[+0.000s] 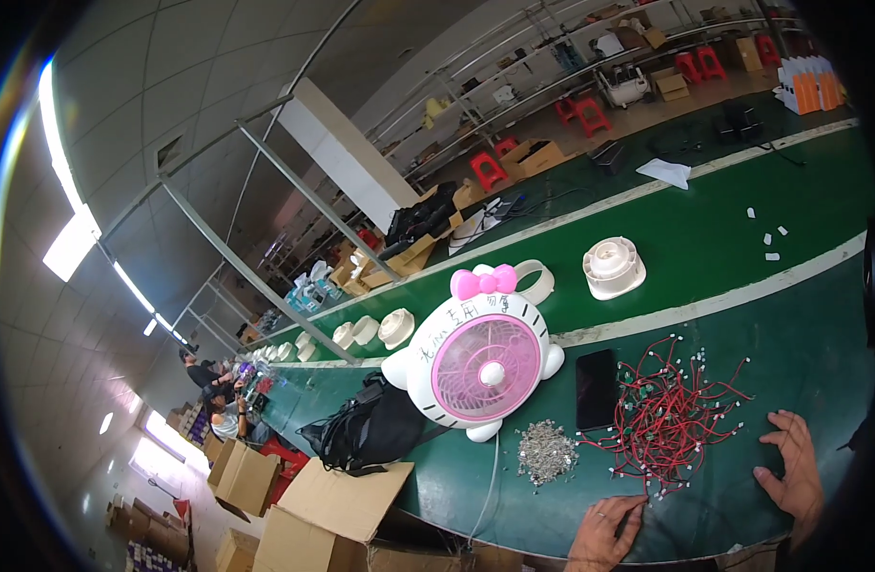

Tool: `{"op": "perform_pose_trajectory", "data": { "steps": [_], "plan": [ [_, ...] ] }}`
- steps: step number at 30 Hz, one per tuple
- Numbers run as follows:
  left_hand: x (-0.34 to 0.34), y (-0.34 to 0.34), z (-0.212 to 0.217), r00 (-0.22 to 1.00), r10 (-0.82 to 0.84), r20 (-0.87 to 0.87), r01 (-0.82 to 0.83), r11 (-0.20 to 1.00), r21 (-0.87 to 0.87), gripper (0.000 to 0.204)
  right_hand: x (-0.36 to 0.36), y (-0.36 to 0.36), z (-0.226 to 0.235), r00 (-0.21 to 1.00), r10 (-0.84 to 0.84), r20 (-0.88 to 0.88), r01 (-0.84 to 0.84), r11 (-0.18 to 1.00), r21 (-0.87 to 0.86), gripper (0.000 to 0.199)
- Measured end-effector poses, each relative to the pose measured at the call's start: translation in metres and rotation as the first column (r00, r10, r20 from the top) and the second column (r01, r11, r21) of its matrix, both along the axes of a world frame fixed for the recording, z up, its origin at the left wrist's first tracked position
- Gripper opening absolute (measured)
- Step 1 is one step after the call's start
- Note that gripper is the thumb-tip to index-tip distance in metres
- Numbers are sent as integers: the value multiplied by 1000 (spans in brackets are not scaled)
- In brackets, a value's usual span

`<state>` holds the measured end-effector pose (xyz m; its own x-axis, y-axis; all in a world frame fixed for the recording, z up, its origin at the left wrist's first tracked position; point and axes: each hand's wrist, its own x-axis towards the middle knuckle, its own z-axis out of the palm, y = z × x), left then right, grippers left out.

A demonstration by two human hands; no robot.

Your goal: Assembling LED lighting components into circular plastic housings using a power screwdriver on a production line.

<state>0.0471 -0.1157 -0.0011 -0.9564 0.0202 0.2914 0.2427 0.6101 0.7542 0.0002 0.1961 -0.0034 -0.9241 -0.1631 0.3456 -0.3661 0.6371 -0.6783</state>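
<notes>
A tangled heap of red wires (661, 415) with small white connectors and green bits lies on the green tabletop. At its near edge, my left hand (604, 536), with a ring on one finger, pinches the end of a red wire from the heap. To the right of the heap, my right hand (796, 469) rests over the table with its fingers apart and nothing in them. A pile of small pale metallic parts (546, 452) lies left of the wires. Behind that pile, a black phone (596, 391) lies flat, partly beside the wires.
A white and pink cat-shaped fan (485, 367) stands left of the phone, beside a black bag (370, 429). An open cardboard box (337, 500) is at the table's near left edge. White round housings (613, 267) sit on the green conveyor (733, 234) beyond. Other people (229, 415) work far left.
</notes>
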Motion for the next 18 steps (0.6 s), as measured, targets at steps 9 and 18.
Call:
{"op": "perform_pose_trajectory", "data": {
  "steps": [9,18],
  "plan": [
    [6,-7,-18,999,-38,-38,25,954,-300,32,0,-1,-1,1000,-14,-23,15,999,40,47],
    [1,3,-9,991,131,-17,-131,991,6,16,-6,-2,8,996,24,-88,-13,992,123,44]
  ]
}}
